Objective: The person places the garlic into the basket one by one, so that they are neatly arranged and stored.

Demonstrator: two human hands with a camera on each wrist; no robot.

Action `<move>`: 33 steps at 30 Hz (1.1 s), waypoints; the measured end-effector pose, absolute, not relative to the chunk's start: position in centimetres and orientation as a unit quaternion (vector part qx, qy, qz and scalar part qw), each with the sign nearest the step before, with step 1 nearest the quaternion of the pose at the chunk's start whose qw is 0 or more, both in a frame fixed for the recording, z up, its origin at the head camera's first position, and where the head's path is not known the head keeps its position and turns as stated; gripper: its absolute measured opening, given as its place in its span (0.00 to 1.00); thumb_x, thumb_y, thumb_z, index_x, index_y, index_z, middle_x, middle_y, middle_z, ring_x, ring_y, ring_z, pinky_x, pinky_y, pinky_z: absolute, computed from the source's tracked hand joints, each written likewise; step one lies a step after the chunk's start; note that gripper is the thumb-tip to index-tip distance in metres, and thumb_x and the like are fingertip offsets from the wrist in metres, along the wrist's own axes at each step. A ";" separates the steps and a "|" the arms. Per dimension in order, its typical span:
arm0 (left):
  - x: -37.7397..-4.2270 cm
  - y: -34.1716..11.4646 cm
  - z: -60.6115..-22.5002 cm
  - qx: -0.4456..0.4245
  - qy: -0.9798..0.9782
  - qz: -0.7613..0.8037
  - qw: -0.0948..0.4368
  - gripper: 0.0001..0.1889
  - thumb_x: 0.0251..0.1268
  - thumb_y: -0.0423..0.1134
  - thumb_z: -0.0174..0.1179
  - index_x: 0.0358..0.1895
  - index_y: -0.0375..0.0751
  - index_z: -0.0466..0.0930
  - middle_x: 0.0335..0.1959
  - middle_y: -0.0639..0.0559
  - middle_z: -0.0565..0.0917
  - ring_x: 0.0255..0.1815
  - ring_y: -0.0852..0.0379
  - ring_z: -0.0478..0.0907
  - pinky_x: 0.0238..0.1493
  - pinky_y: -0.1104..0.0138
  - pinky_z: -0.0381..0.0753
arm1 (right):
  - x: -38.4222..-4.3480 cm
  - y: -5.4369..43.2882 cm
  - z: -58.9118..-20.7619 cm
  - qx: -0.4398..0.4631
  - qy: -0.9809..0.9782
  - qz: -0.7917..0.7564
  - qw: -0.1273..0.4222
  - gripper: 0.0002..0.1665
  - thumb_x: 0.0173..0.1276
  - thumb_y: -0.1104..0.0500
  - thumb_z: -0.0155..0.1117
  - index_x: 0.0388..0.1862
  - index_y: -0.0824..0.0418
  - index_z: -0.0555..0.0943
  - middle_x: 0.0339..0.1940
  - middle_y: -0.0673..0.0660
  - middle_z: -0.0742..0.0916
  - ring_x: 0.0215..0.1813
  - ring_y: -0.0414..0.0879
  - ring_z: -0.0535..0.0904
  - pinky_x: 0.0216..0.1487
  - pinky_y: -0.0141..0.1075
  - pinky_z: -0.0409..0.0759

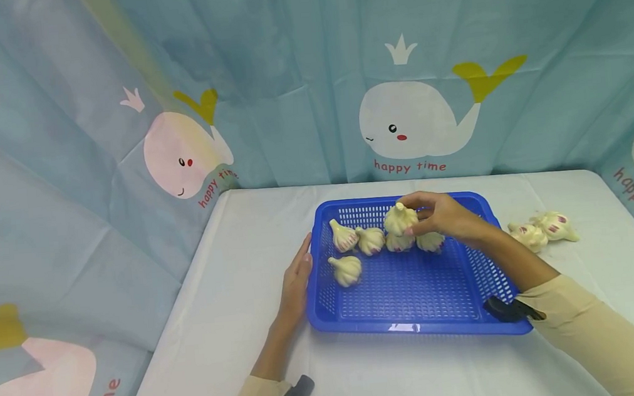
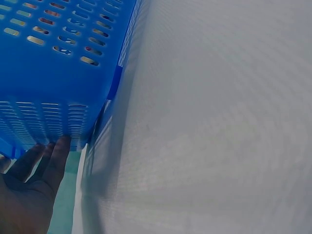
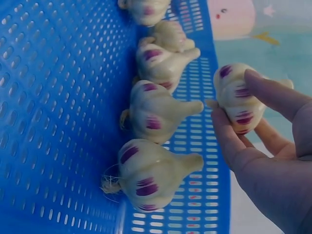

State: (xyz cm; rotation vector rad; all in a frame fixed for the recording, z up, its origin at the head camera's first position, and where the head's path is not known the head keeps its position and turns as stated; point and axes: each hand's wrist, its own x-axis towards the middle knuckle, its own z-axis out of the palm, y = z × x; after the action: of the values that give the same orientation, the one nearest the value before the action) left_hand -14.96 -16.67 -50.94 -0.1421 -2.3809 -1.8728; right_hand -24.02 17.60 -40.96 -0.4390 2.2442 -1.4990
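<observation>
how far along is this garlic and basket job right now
Looks done: five garlic bulbs lie in the blue basket. In hand: the right hand pinches another bulb above the basket, while the left hand touches its side. Apparently left, if the basket is being filled: two more bulbs on the white table.

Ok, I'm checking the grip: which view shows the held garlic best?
The right wrist view: the held garlic looks larger there, the right hand plainly gripping it. The head view shows it smaller, over the basket; in the left wrist view I can't make it out.
</observation>
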 end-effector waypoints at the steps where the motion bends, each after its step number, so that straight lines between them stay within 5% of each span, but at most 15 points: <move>1: -15.0 -16.7 -50.9 -0.046 -0.784 -0.617 0.054 0.29 0.88 0.56 0.40 0.85 0.59 0.60 0.84 0.60 0.63 0.87 0.54 0.54 0.87 0.52 0.53 | -24.0 17.5 -41.0 -0.156 0.805 -0.534 0.207 0.40 0.66 0.59 0.78 0.76 0.59 0.74 0.77 0.64 0.75 0.76 0.68 0.73 0.72 0.63 0.78; 33: -14.8 -16.5 -50.7 -0.052 -0.776 -0.626 0.054 0.28 0.89 0.53 0.38 0.85 0.55 0.59 0.84 0.60 0.63 0.87 0.55 0.54 0.87 0.54 0.52 | -23.7 15.0 -41.8 -0.226 0.803 -0.470 0.288 0.38 0.63 0.59 0.79 0.72 0.61 0.79 0.72 0.64 0.81 0.72 0.67 0.77 0.71 0.60 0.80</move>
State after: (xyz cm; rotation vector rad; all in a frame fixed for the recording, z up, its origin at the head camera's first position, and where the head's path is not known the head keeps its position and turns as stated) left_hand -14.81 -16.51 -50.70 -0.1584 -2.3571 -1.9027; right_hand -23.66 15.04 -41.80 -0.6035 2.1450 -1.2540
